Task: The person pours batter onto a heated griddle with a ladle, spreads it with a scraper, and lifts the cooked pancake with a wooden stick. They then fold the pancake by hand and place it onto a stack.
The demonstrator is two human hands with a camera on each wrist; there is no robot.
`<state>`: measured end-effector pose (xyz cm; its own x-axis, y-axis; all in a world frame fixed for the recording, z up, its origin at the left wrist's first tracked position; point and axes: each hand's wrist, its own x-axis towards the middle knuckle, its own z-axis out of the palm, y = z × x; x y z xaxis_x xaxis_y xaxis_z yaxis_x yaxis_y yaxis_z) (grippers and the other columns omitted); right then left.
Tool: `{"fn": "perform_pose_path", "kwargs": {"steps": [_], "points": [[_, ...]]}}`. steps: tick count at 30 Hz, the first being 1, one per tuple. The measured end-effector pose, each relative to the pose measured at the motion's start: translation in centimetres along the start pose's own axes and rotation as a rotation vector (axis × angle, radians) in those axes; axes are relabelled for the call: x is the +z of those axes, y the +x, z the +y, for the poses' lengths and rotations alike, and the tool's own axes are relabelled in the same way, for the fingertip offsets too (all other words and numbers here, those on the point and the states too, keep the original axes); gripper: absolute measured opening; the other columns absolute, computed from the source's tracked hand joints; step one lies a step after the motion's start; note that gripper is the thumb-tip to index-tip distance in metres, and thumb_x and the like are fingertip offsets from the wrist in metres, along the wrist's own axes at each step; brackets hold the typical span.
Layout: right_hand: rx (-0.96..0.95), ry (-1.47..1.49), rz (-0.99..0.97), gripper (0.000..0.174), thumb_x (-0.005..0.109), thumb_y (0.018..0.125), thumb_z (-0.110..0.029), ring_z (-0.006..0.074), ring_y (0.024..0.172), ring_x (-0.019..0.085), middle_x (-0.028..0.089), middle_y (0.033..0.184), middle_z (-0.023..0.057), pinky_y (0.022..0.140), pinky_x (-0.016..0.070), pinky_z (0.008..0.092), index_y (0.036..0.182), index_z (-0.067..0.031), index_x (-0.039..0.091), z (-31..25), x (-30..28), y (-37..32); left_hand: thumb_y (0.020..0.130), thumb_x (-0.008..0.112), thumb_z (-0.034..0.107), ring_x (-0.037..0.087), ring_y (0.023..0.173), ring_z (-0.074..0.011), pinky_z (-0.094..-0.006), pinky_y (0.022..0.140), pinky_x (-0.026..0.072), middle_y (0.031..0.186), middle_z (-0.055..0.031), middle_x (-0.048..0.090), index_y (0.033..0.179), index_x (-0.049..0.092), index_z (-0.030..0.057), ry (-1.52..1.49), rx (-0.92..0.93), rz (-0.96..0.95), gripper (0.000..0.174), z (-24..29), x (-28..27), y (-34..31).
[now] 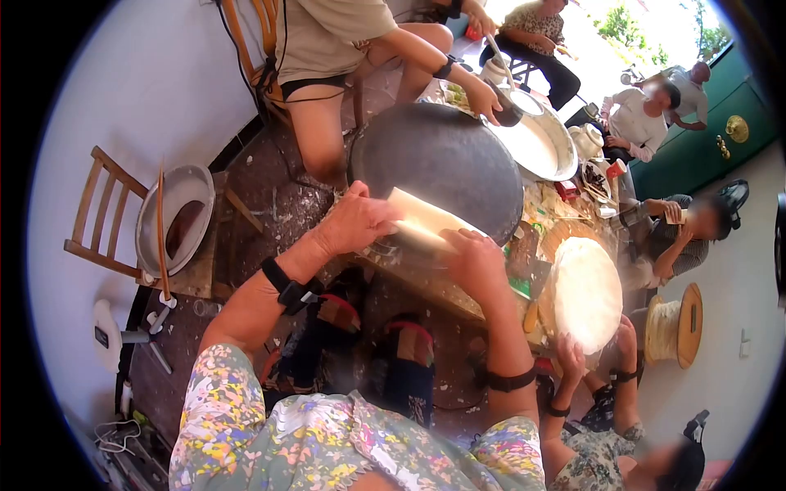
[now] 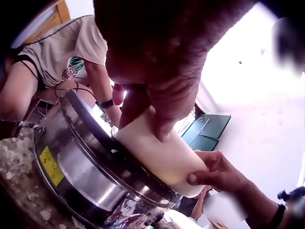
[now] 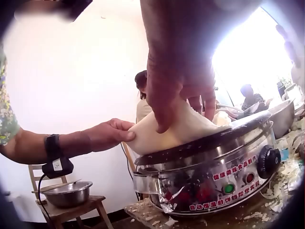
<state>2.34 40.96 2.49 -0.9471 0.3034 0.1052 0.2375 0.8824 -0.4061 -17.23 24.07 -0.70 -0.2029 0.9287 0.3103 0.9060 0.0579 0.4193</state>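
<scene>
A pale, thin pancake (image 1: 434, 217) stretches between both hands at the near rim of a round dark electric griddle (image 1: 434, 155). My left hand (image 1: 360, 221) pinches one end of it between thumb and fingers, slightly blurred in the head view. At the other end, my right hand (image 1: 477, 260) grips the edge, with the thumb on the near face. In the right wrist view the pancake (image 3: 178, 129) hangs raised over the griddle's rim, its far part close over the hot plate. Below it shows the griddle's shiny metal side (image 3: 214, 183) with a black knob (image 3: 269, 161).
Across the griddle, a person's hand (image 1: 485, 100) holds a ladle by a basin of white batter (image 1: 565, 159). At right, another person holds a round white stack (image 1: 585, 295). A metal basin (image 1: 209, 184) stands at left beside a wooden chair (image 1: 102, 217). Scraps litter the table (image 1: 540, 204).
</scene>
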Motion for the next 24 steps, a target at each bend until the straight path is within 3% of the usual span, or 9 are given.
{"fn": "perform_pose_path", "kwargs": {"steps": [3,6,7,9,10,14,19,20,24], "points": [[0.093,0.081,-0.126,0.032,0.072,0.076,-0.024,0.0301,0.096,0.062,0.064,0.100,0.0133,0.092,0.0432,0.0409,0.101,-0.0044,0.068,1.1,-0.7,1.5,0.083,0.069,0.024,0.055,0.071,-0.0194,-0.0331,0.084,0.0313,0.088,-0.0069,0.071,0.103,0.068,0.0148,0.059,-0.079,-0.156,0.022,-0.3,-0.7,2.4],[0.170,-0.142,-0.157,0.047,0.074,0.075,-0.029,0.0305,0.109,0.058,0.063,0.111,0.0131,0.096,0.0414,0.0454,0.115,-0.0047,0.064,-0.2,-2.2,1.6,0.080,0.070,0.025,0.060,0.079,-0.0214,-0.0343,0.084,0.0363,0.080,-0.0106,0.070,0.104,0.066,0.0131,-0.144,-0.146,-0.086,0.026,-1.2,-0.6,4.1],[0.133,-0.251,0.029,0.053,0.074,0.076,-0.032,0.0314,0.115,0.055,0.060,0.118,0.0135,0.098,0.0403,0.0462,0.120,-0.0050,0.061,-0.3,-2.0,1.5,0.080,0.070,0.025,0.061,0.080,-0.0218,-0.0346,0.084,0.0374,0.079,-0.0108,0.070,0.104,0.066,0.0125,-0.225,-0.205,-0.108,0.028,-1.2,-0.8,4.6],[0.053,-0.458,0.401,0.065,0.074,0.076,-0.038,0.0333,0.126,0.048,0.054,0.132,0.0141,0.102,0.0382,0.0478,0.130,-0.0057,0.055,-0.9,-0.5,0.5,0.078,0.070,0.024,0.063,0.089,-0.0222,-0.0356,0.088,0.0390,0.089,-0.0109,0.070,0.107,0.064,0.0109,-0.239,-0.298,-0.137,0.033,-0.8,-1.5,4.9],[-0.022,-0.489,0.351,0.082,0.071,0.077,-0.047,0.0342,0.140,0.031,0.038,0.149,0.0133,0.112,0.0271,0.0508,0.142,-0.0075,0.041,-1.1,0.5,0.1,0.077,0.070,0.023,0.063,0.093,-0.0224,-0.0361,0.090,0.0398,0.094,-0.0109,0.071,0.109,0.063,0.0100,-0.245,-0.343,-0.154,0.035,-0.6,-1.7,5.0],[-0.060,-0.415,0.185,0.088,0.065,0.079,-0.056,0.0299,0.148,0.012,0.026,0.156,0.0115,0.117,0.0119,0.0529,0.147,-0.0105,0.034,-0.7,3.5,0.1,0.077,0.070,0.026,0.057,0.112,-0.0229,-0.0409,0.100,0.0365,0.125,-0.0107,0.060,0.117,0.060,0.0103,0.009,-0.263,-0.046,0.044,0.0,-0.7,4.2],[-0.099,-0.407,0.160,0.082,0.054,0.085,-0.059,0.0288,0.148,0.014,0.026,0.157,0.0107,0.118,0.0111,0.0520,0.148,-0.0102,0.034,1.7,4.0,1.7,0.084,0.064,0.036,0.043,0.133,-0.0249,-0.0471,0.111,0.0274,0.142,-0.0101,0.048,0.129,0.056,0.0099,0.570,0.107,0.140,0.053,0.7,2.3,2.1],[-0.113,-0.391,0.155,0.081,0.051,0.086,-0.060,0.0286,0.148,0.014,0.025,0.157,0.0106,0.118,0.0107,0.0519,0.148,-0.0101,0.034,2.1,4.1,2.1,0.091,0.052,0.048,0.037,0.138,-0.0275,-0.0489,0.116,0.0187,0.144,-0.0126,0.046,0.135,0.051,0.0055,0.444,0.037,0.080,0.061,1.1,2.6,1.5],[-0.128,-0.330,0.119,0.081,0.046,0.088,-0.061,0.0282,0.148,0.015,0.024,0.158,0.0112,0.118,0.0104,0.0508,0.149,-0.0101,0.033,2.7,4.5,2.1,0.093,0.030,0.065,0.035,0.139,-0.0324,-0.0549,0.117,0.0110,0.147,-0.0168,0.041,0.139,0.044,0.0023,0.453,0.057,0.074,0.079,0.9,3.4,0.6]]}}
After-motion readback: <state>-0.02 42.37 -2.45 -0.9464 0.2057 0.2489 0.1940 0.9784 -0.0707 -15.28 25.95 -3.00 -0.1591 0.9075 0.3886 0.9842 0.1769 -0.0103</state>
